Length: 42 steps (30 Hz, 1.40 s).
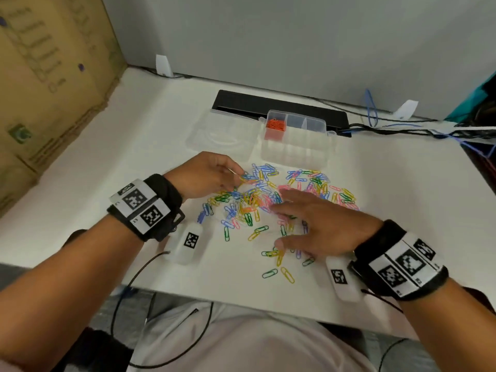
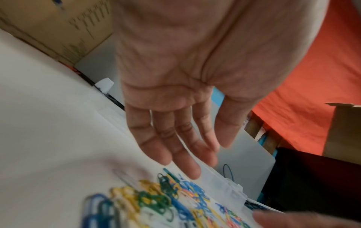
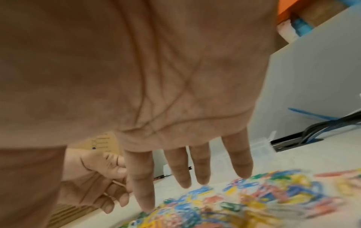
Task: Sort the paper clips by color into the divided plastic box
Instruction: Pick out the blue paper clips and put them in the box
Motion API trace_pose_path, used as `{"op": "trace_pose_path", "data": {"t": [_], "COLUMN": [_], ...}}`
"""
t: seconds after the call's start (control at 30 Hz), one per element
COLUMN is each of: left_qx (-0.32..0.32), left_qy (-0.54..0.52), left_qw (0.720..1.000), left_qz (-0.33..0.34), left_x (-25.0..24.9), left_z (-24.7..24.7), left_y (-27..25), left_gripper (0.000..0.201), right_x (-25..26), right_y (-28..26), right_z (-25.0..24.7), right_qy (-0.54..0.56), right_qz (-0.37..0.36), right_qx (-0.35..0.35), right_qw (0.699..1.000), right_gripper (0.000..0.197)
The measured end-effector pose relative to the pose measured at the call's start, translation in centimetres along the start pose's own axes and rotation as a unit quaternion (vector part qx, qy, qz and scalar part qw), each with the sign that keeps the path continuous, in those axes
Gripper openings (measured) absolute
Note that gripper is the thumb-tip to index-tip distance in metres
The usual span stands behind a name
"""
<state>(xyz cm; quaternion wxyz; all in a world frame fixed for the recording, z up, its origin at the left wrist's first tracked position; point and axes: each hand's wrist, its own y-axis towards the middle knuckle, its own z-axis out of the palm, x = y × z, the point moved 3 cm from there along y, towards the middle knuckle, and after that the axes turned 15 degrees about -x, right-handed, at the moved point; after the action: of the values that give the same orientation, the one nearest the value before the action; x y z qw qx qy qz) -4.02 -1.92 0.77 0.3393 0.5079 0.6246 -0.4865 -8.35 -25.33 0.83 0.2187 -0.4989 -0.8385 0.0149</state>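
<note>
A loose heap of paper clips in blue, green, yellow, pink and orange lies in the middle of the white table. Behind it stands the clear divided box, lid folded open to its left. Orange clips fill its back-left compartment. My left hand hovers at the heap's left edge, fingers nearly straight, holding nothing I can make out. My right hand lies flat and spread over the near part of the heap, palm down, fingers straight.
A big cardboard box walls off the left side. A black cable slot runs behind the plastic box, with dark and blue cables trailing right. A few stray clips lie near the table's front edge.
</note>
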Motion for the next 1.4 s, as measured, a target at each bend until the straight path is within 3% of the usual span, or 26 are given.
{"op": "trace_pose_path", "data": {"t": [0.2, 0.3, 0.47, 0.57, 0.7, 0.8, 0.9, 1.03, 1.2, 1.3, 1.4], "left_qx": [-0.030, -0.042, -0.028, -0.020, 0.003, 0.045, 0.058, 0.076, 0.039, 0.017, 0.016], "left_qy": [0.013, 0.043, 0.116, 0.213, 0.344, 0.397, 0.448, 0.484, 0.468, 0.407, 0.336], "left_qw": [0.999, 0.998, 0.992, 0.976, 0.937, 0.913, 0.889, 0.871, 0.882, 0.910, 0.939], "left_qz": [-0.028, -0.025, -0.037, -0.042, -0.066, -0.085, -0.071, -0.031, 0.030, 0.076, 0.079], "left_x": [1.3, 1.8, 2.5, 2.6, 2.6, 2.5, 2.2, 2.1, 2.3, 2.0, 2.0], "left_z": [-2.1, -2.8, -3.2, -3.6, -3.8, -3.2, -2.9, -2.4, -2.6, -3.5, -4.2], "left_y": [-0.8, -0.5, -0.3, -0.3, -0.4, -0.8, -1.1, -1.3, -1.1, -0.9, -0.7], "left_gripper": [0.018, 0.017, 0.013, 0.010, 0.034, 0.043, 0.040, 0.027, 0.017, 0.003, 0.007], "right_x": [4.0, 3.9, 3.4, 3.6, 5.0, 6.5, 7.5, 8.0, 8.0, 7.5, 6.7], "right_y": [2.8, 2.8, 1.2, 1.4, 3.9, 6.4, 8.4, 9.0, 8.8, 8.7, 8.3], "right_z": [2.8, 3.0, 1.3, 0.3, -1.5, -1.8, -1.5, 0.0, 1.8, 1.7, 1.4], "right_qy": [-0.046, -0.096, -0.050, -0.042, 0.010, 0.058, 0.078, 0.094, 0.027, -0.023, 0.028], "right_qz": [-0.077, -0.073, -0.032, -0.017, -0.009, -0.004, 0.010, 0.015, 0.020, 0.036, 0.046], "right_qx": [0.059, 0.078, 0.091, 0.053, -0.072, -0.121, -0.142, -0.098, -0.089, -0.111, -0.131], "right_qw": [0.994, 0.990, 0.994, 0.998, 0.997, 0.991, 0.987, 0.991, 0.995, 0.993, 0.990], "right_gripper": [0.092, 0.090, 0.075, 0.063, 0.040, 0.018, 0.012, 0.015, 0.014, 0.013, 0.021]}}
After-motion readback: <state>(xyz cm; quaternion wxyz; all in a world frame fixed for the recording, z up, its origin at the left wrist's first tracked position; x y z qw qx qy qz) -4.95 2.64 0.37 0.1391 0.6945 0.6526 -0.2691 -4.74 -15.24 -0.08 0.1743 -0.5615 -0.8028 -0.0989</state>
